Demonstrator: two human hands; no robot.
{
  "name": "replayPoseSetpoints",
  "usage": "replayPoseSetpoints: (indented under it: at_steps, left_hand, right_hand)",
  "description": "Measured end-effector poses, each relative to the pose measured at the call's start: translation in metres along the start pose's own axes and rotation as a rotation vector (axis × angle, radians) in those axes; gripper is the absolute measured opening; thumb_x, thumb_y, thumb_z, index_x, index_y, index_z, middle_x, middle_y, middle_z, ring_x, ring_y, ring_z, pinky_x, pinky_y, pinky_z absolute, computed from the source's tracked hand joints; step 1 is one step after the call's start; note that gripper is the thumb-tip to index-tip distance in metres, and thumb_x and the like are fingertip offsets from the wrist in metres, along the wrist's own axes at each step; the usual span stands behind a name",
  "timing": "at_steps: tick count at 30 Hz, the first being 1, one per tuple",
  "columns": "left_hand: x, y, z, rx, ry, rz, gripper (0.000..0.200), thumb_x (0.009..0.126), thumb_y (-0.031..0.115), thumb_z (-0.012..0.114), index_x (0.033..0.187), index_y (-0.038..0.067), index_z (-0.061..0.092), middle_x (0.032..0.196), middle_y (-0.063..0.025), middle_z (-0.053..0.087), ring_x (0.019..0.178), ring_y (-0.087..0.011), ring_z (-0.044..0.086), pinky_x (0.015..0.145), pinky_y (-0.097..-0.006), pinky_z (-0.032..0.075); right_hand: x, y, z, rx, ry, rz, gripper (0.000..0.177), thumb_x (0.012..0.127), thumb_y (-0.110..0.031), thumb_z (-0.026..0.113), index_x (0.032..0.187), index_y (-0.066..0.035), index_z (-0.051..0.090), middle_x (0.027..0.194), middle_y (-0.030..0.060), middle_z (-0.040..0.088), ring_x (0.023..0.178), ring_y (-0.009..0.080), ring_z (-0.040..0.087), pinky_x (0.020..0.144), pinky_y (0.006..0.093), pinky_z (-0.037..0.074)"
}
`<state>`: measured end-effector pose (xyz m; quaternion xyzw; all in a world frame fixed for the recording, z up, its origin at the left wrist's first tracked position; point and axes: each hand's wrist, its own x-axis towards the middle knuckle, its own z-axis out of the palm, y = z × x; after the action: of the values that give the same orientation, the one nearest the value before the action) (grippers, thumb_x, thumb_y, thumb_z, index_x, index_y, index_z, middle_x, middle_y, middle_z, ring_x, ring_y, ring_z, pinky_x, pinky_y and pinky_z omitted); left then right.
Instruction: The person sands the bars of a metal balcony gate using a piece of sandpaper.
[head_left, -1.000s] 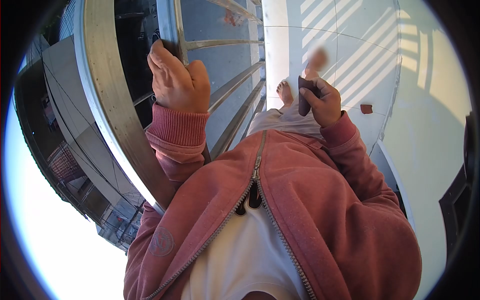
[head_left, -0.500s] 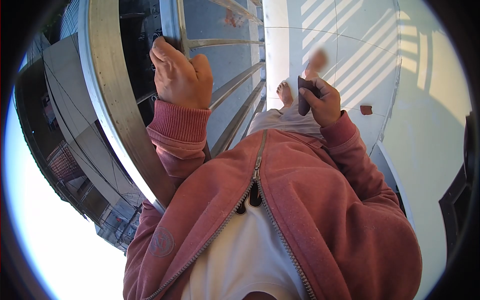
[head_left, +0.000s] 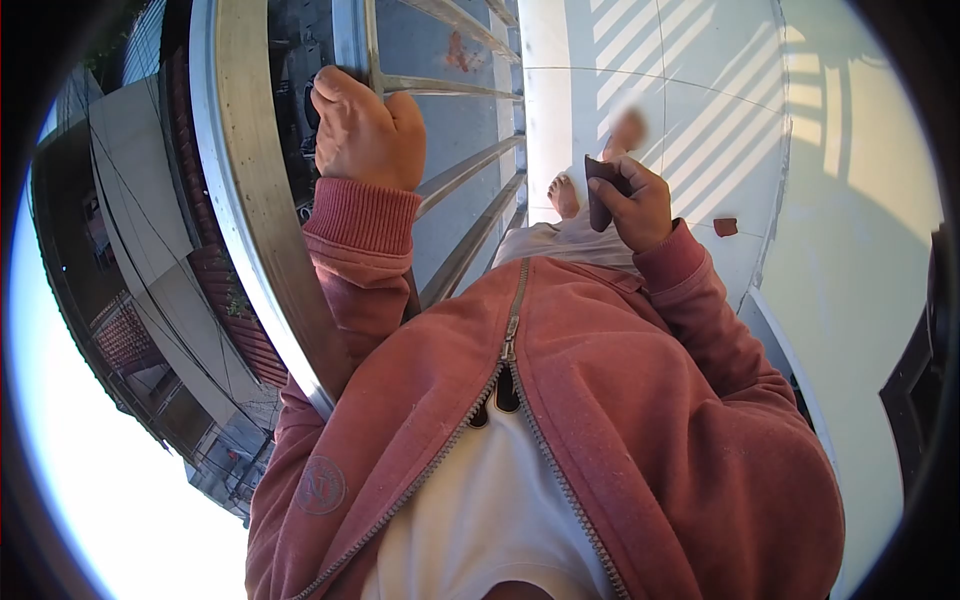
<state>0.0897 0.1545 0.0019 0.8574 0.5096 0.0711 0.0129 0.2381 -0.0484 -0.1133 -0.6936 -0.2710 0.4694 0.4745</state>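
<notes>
My left hand [head_left: 370,130] is closed round a metal bar [head_left: 350,35] of the railing, its fingertips mostly hidden behind the bar. In my right hand [head_left: 643,205], a dark brown, bent sheet [head_left: 599,200] is pinched between thumb and fingers, in front of my light trousers. The sheet touches no part of the railing. A small reddish-brown piece [head_left: 725,228] lies on the pale floor to the right of that hand.
A broad metal top rail [head_left: 250,190] runs down the left side, with thinner bars [head_left: 465,175] beside it. Buildings and wires show beyond. My bare feet [head_left: 564,196] stand on the tiled floor [head_left: 690,130], striped with shadows. A dark object [head_left: 915,390] is at the right edge.
The view has shifted slightly, and the railing appears a little further right. My right hand and its sheet appear slightly further left and lower. Both hands keep their hold.
</notes>
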Motion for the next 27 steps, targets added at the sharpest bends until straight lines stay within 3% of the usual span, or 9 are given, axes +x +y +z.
replayPoseSetpoints:
  at_steps: [5,7,9,12,16,19,22,24,27]
  left_hand:
    - [0.006,-0.002,0.006,0.001,0.010,-0.049,0.027,0.076,0.011,0.045,0.090,-0.006,0.029,0.085,-0.0283,0.047,0.073,-0.0470,0.056,0.064,-0.0491,0.051]
    - [0.006,-0.001,0.004,0.003,0.017,-0.056,0.028,0.076,0.011,0.045,0.090,-0.006,0.029,0.086,-0.0292,0.048,0.075,-0.0473,0.057,0.065,-0.0494,0.051]
    - [0.011,0.003,-0.002,-0.077,-0.136,-0.198,0.027,0.079,0.016,0.042,0.094,-0.003,0.029,0.100,-0.0291,0.047,0.092,-0.0476,0.051,0.085,-0.0501,0.041]
    - [0.013,0.007,-0.004,0.016,-0.134,-0.185,0.029,0.075,0.013,0.046,0.090,-0.006,0.030,0.094,-0.0310,0.049,0.081,-0.0483,0.057,0.074,-0.0520,0.048]
    - [0.010,-0.007,-0.007,-0.039,-0.180,-0.179,0.034,0.075,0.013,0.047,0.097,-0.008,0.031,0.097,-0.0308,0.049,0.085,-0.0467,0.057,0.076,-0.0498,0.048]
    - [-0.005,-0.030,-0.004,-0.372,-0.229,-0.059,0.047,0.074,0.013,0.052,0.110,-0.007,0.031,0.108,-0.0317,0.047,0.089,-0.0443,0.057,0.077,-0.0458,0.047]
    - [-0.013,-0.025,-0.004,-0.354,-0.026,0.046,0.055,0.071,0.015,0.060,0.117,-0.003,0.036,0.109,-0.0277,0.051,0.085,-0.0396,0.059,0.074,-0.0418,0.048]
    - [-0.002,-0.017,-0.010,-0.184,-0.009,-0.098,0.046,0.072,0.021,0.067,0.111,0.002,0.052,0.089,-0.0150,0.063,0.074,-0.0230,0.063,0.069,-0.0339,0.048]
    - [0.012,-0.012,-0.018,-0.169,-0.033,-0.170,0.038,0.069,0.029,0.070,0.096,0.003,0.062,0.075,-0.0084,0.065,0.067,-0.0208,0.063,0.066,-0.0329,0.048]
  right_hand:
    - [-0.004,0.000,0.001,0.055,-0.021,0.053,0.012,0.078,-0.007,0.063,0.088,0.000,0.060,0.070,0.0019,0.060,0.064,0.0065,0.053,0.058,0.0221,0.044]
    - [-0.005,0.009,0.004,-0.038,-0.007,-0.042,0.013,0.078,-0.006,0.063,0.089,0.000,0.060,0.070,0.0021,0.060,0.064,0.0064,0.053,0.057,0.0222,0.044]
    - [-0.005,0.013,0.006,-0.073,-0.003,-0.059,0.013,0.078,-0.006,0.063,0.089,0.000,0.060,0.070,0.0021,0.060,0.064,0.0064,0.053,0.057,0.0222,0.044]
    - [-0.004,0.014,0.006,-0.126,-0.002,-0.073,0.014,0.077,-0.006,0.063,0.089,0.000,0.060,0.070,0.0020,0.060,0.063,0.0065,0.053,0.057,0.0222,0.044]
    - [-0.003,0.006,0.008,-0.125,-0.024,-0.053,0.014,0.078,-0.006,0.063,0.090,0.000,0.060,0.070,0.0018,0.060,0.063,0.0066,0.053,0.056,0.0220,0.044]
    - [0.001,0.000,0.008,-0.084,-0.047,0.009,0.014,0.078,-0.006,0.063,0.090,0.000,0.060,0.069,0.0016,0.060,0.062,0.0066,0.053,0.056,0.0222,0.044]
    - [0.006,-0.004,0.010,-0.036,-0.052,0.021,0.014,0.078,-0.006,0.063,0.090,0.000,0.060,0.070,0.0018,0.060,0.063,0.0067,0.053,0.056,0.0223,0.044]
    - [0.008,-0.012,0.011,-0.013,-0.098,0.076,0.014,0.078,-0.006,0.063,0.090,0.000,0.060,0.071,0.0023,0.060,0.063,0.0070,0.054,0.057,0.0224,0.045]
    - [0.010,-0.016,0.012,-0.033,-0.128,0.079,0.015,0.078,-0.006,0.062,0.091,0.001,0.060,0.074,0.0036,0.061,0.065,0.0076,0.055,0.059,0.0225,0.045]
